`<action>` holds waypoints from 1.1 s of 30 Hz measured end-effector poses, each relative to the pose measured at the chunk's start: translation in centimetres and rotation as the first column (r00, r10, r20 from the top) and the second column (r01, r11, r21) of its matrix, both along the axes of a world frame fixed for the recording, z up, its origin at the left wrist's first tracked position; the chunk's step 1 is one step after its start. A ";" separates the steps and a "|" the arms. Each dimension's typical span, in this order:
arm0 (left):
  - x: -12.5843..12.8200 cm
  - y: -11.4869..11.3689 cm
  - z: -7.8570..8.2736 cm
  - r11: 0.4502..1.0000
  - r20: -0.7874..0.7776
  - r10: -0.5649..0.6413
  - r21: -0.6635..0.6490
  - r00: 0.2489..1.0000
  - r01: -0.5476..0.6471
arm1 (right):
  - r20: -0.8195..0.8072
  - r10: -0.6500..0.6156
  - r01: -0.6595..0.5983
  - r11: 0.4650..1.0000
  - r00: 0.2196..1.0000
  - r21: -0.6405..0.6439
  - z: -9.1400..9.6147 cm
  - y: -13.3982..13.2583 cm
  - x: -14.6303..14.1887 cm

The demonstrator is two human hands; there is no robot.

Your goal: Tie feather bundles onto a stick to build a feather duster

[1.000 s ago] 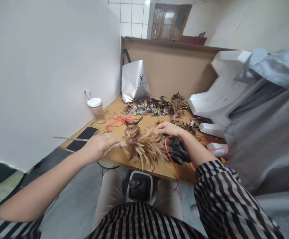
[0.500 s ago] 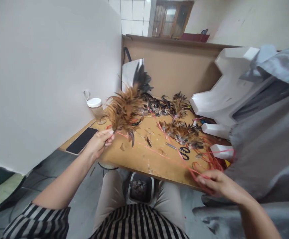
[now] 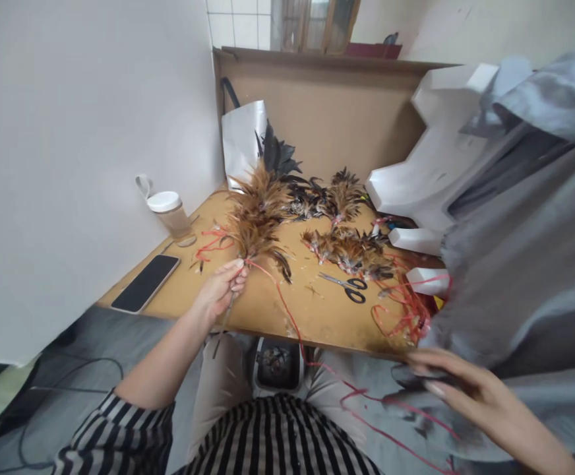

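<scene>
The left hand [image 3: 221, 290] is at the near edge of the bench [image 3: 193, 305], with its fingertips pinched on the stem end of a feather bundle [image 3: 258, 218]. The bundle stands up and fans away from the hand, brown plumes low and dark ones at the far tip. A red string [image 3: 287, 310] leaves the pinch, crosses the bench top, drops over the near edge and loops across the lap towards the right. The right hand [image 3: 465, 392] is low at the near right, off the bench, fingers stretched long and lying close together over the grey cloth [image 3: 525, 264]. The string's end curls just beside it, but I cannot tell whether they touch.

Near the middle of the bench lie black-handled scissors [image 3: 349, 287], with loose feather piles [image 3: 347, 251] just beyond them and more at the far side. A tangle of red strings [image 3: 406, 310] sits at the right edge. A dark phone [image 3: 145, 282] lies at the left corner, a lidded cup [image 3: 171, 212] farther along that side, and a silver bag [image 3: 241, 142] leans against the far board. White foam pieces [image 3: 426, 165] are stacked at the far right.
</scene>
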State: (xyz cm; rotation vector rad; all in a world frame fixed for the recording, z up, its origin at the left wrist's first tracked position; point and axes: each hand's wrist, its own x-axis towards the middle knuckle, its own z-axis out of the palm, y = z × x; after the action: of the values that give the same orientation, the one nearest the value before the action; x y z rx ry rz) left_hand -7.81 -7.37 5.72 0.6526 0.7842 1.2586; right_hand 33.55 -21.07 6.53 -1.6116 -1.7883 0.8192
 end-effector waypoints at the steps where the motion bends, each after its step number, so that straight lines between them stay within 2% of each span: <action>1: 0.8 -0.2 -0.1 1.000 -0.010 -0.006 0.007 1.000 0.006 | -0.076 0.049 -0.052 0.998 0.996 -0.041 0.9 1.6 -2.6; 2: 1.6 -0.4 -0.2 1.000 -0.021 -0.009 0.013 1.000 0.009 | -0.163 0.067 -0.075 0.996 0.984 -0.044 1.4 3.2 -5.3; 4: 3.0 -0.9 -0.5 0.999 -0.054 -0.003 0.036 0.999 0.005 | -0.332 0.088 -0.100 0.995 0.939 -0.019 1.2 6.5 -10.4; 7: 4.4 -1.4 -1.3 0.991 -0.143 0.055 0.128 0.988 -0.037 | -0.565 0.139 -0.163 0.987 0.814 0.007 -0.9 10.6 -17.1; 10: 5.0 -1.7 -2.1 0.973 -0.232 0.136 0.216 0.963 -0.085 | -0.710 0.141 -0.241 0.970 0.690 -0.041 -3.2 13.1 -21.9; 12: 5.1 -1.7 -2.5 0.967 -0.271 0.175 0.229 0.947 -0.113 | -0.750 0.104 -0.213 0.976 0.653 -0.050 -4.3 13.9 -23.9; 15: 5.4 -1.4 -3.3 0.966 -0.287 0.211 0.204 0.934 -0.156 | -0.770 0.049 -0.075 0.997 0.636 0.001 -5.3 14.3 -25.1; 17: 5.7 -1.2 -4.0 0.965 -0.281 0.225 0.197 0.933 -0.173 | -0.763 0.048 -0.031 0.999 0.644 0.037 -5.9 14.3 -25.2; 22: 6.5 -0.8 -5.9 0.942 -0.334 0.284 0.271 0.899 -0.197 | -0.666 0.035 0.041 0.994 0.745 0.097 -6.7 14.1 -24.6; 25: 6.7 -0.6 -6.8 0.900 -0.430 0.380 0.377 0.819 -0.220 | -0.631 0.037 0.046 0.992 0.775 0.114 -6.9 14.1 -24.5; 29: 6.6 -0.2 -7.6 0.827 -0.550 0.526 0.507 0.649 -0.242 | -0.534 0.048 0.067 0.979 0.844 0.194 -7.0 13.9 -24.8; 31: 6.4 0.1 -7.9 0.810 -0.590 0.561 0.537 0.581 -0.236 | -0.496 0.076 0.059 0.966 0.865 0.251 -7.1 13.8 -24.9; 33: 6.2 0.4 -8.1 0.805 -0.612 0.574 0.544 0.544 -0.236 | -0.493 0.091 0.053 0.961 0.865 0.272 -7.0 13.8 -25.0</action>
State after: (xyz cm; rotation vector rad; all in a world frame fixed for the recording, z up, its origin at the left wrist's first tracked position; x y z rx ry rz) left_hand -1.61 -6.96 -2.36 1.4696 1.4695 1.6178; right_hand 8.59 -7.27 -0.51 -1.0732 -1.4624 0.8580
